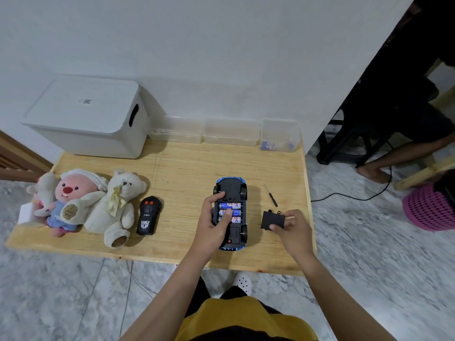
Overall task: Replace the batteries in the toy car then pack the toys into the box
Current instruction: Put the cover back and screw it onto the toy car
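Blue toy car (231, 193) shows three batteries (232, 212); three plush toys (98, 200) nearby.

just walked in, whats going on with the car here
A person is changing the batteries in a toy car that lies upside down on the table. The left hand steadies it, thumb on the batteries. The right hand holds the cover. The box is shut, with the plush toys not yet packed.
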Action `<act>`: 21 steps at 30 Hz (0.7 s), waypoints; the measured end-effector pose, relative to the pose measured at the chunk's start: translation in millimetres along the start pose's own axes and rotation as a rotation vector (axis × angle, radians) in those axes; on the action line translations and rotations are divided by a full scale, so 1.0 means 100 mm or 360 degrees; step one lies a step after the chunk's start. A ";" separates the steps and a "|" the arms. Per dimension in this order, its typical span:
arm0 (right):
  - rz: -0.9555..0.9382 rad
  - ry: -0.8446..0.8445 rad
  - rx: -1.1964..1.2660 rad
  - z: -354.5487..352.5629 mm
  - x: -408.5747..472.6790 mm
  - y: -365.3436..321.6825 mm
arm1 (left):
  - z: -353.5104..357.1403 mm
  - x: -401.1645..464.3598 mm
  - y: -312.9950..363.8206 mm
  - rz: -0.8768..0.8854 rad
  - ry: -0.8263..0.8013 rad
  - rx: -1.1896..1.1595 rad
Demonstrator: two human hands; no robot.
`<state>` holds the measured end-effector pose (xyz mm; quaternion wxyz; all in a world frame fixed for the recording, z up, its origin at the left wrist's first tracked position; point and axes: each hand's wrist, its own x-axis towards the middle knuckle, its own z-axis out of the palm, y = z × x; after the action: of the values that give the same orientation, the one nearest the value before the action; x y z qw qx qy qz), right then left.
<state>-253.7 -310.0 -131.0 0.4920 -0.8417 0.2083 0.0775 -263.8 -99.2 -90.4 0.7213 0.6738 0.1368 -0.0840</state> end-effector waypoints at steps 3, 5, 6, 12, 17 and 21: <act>0.0010 -0.0003 0.0090 -0.02 -0.02 -0.07 | 0.00 0.00 0.02 0.0069 0.0015 0.0114; 0.0004 -0.0011 0.0157 -0.05 -0.04 -0.14 | 0.00 0.01 0.03 0.0099 0.0013 0.0109; -0.0007 -0.0019 0.0181 -0.06 -0.05 -0.19 | 0.00 0.01 0.03 0.0089 0.0011 0.0111; -0.0108 -0.0039 0.0319 -0.07 -0.09 -0.40 | 0.05 0.04 0.07 -0.0075 0.0136 -0.0085; -0.0201 -0.0057 0.0369 -0.07 -0.13 -0.49 | 0.10 0.07 0.09 -0.0099 0.0286 -0.0098; -0.0268 -0.0069 0.0376 -0.08 -0.17 -0.53 | 0.05 0.11 0.09 -0.0087 0.0286 -0.0010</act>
<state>-247.4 -289.7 -78.9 0.5969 -0.7905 0.1339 0.0290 -249.8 -103.2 -84.7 0.7056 0.6724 0.2195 -0.0422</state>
